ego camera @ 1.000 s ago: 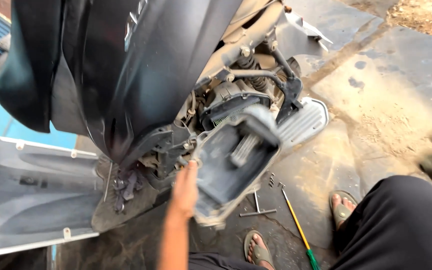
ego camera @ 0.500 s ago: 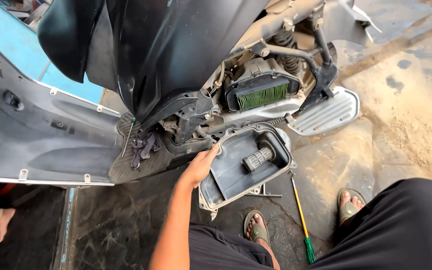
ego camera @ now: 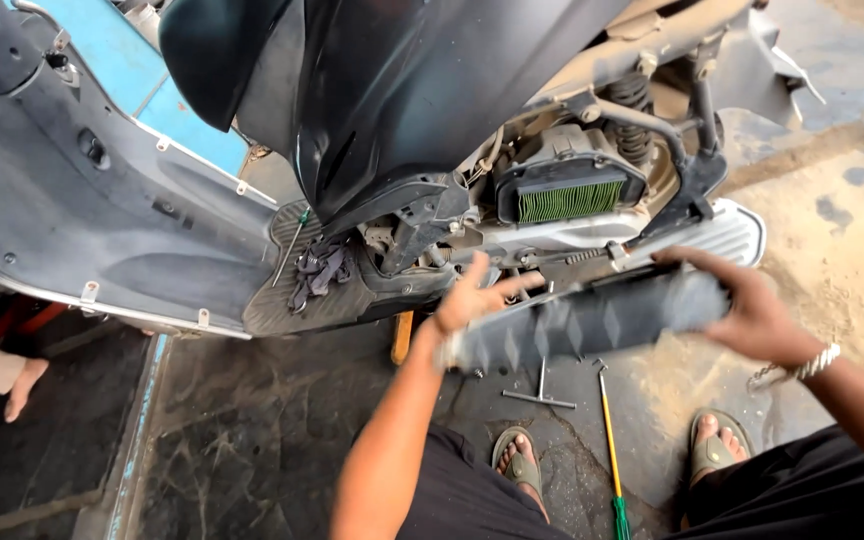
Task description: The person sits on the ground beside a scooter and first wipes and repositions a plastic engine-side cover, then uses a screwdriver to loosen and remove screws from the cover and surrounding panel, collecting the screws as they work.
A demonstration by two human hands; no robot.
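I hold a grey plastic air-filter cover [ego camera: 592, 322] edge-on in front of a scooter, its ribbed outer side facing me. My left hand [ego camera: 472, 295] grips its left end with the fingers spread. My right hand [ego camera: 752, 305], wearing a metal bracelet, holds its right end. Behind the cover, the scooter's open filter housing shows a green pleated filter element [ego camera: 572, 200]. The dark scooter body [ego camera: 402, 100] rises above.
A grey scooter side panel [ego camera: 82, 220] lies at the left. A dark rag [ego camera: 317, 270] sits on the footboard. On the concrete lie a T-handle wrench [ego camera: 540, 392] and a yellow-shafted, green-handled screwdriver [ego camera: 610, 450]. Another person's foot [ego camera: 22, 385] is at far left.
The cover has come away from the scooter and turned edge-on; my right hand has come in and taken its right end. The camera view has shifted right and the green filter shows fully.
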